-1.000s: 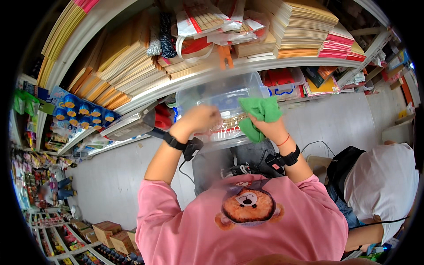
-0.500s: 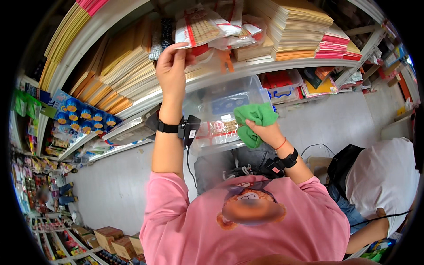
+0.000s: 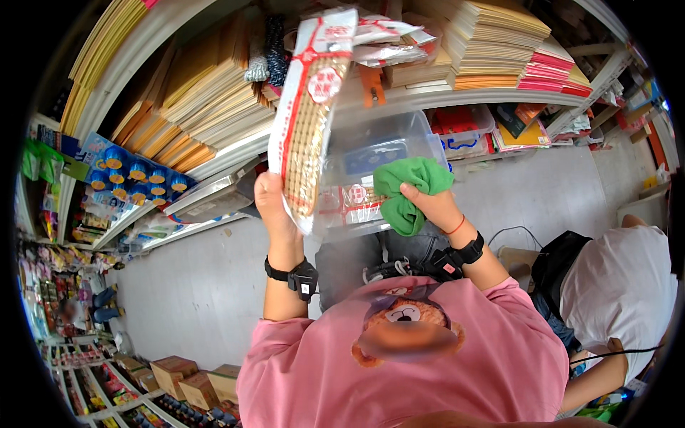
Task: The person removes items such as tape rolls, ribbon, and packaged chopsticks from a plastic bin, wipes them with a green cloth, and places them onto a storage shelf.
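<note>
My left hand [image 3: 274,203] grips the lower edge of a long plastic packet [image 3: 314,114] with red-and-white print and beige, ridged contents, whose kind I cannot make out. The packet stands nearly upright in front of the shelf. A crumpled green cloth [image 3: 410,178] is bunched in my right hand [image 3: 434,207], with the thumb pressed on it. Below both hands, a clear plastic bin [image 3: 417,127] holds a similar packet [image 3: 357,196] and a flat blue item [image 3: 374,155]. The held packet and the cloth hide parts of the bin.
More packets [image 3: 392,50] lie on the shelf [image 3: 399,102], between stacks of brown envelopes [image 3: 203,107] and paper [image 3: 492,43]. An orange clip-like piece [image 3: 372,85] hangs at the shelf's edge. At the right, a person in white [image 3: 617,285] bends down. Cardboard boxes [image 3: 196,385] stand lower left.
My left hand has drawn the packet off the shelf pile and down toward me, turning it lengthwise. My right hand still grips the green cloth, nearly in place.
</note>
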`<action>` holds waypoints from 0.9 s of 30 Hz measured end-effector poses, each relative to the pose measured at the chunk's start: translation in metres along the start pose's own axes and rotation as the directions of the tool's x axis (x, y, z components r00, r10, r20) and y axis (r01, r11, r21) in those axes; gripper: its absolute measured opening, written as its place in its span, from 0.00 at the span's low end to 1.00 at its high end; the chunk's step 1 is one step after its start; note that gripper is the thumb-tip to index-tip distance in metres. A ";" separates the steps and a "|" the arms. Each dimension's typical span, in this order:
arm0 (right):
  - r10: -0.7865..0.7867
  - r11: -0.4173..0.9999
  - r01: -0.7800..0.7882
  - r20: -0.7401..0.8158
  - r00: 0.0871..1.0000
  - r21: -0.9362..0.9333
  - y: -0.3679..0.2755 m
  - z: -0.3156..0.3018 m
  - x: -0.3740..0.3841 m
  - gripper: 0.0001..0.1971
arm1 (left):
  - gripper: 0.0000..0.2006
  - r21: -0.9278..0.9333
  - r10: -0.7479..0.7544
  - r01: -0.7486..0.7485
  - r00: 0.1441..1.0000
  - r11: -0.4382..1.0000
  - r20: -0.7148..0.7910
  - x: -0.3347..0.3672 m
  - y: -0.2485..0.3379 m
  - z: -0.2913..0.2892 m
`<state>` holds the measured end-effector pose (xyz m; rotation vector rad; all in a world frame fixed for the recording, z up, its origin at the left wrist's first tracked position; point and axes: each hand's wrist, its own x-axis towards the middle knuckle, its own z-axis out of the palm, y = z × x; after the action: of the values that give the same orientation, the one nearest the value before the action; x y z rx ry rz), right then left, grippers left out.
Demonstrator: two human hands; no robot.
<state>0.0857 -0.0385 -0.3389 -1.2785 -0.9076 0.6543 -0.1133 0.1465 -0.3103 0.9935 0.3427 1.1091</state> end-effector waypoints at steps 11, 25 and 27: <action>0.129 0.928 -0.086 -0.097 0.987 0.362 0.029 -0.013 -0.006 0.21 | 0.14 0.644 -0.380 0.097 0.869 0.759 0.317 -0.023 -0.006 -0.044; 0.255 0.815 -0.033 -0.306 0.917 0.578 0.017 -0.015 0.005 0.14 | 0.20 0.583 -0.466 0.295 0.869 0.757 0.165 -0.020 -0.043 -0.013; 0.273 0.794 -0.022 -0.326 0.905 0.607 0.014 -0.017 0.004 0.14 | 0.17 0.658 -0.356 0.168 0.921 0.734 0.162 -0.005 -0.031 -0.019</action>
<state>0.1033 -0.0414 -0.3529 -0.8619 -0.2163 0.6971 -0.1098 0.1485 -0.3469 1.6287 0.6348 0.5657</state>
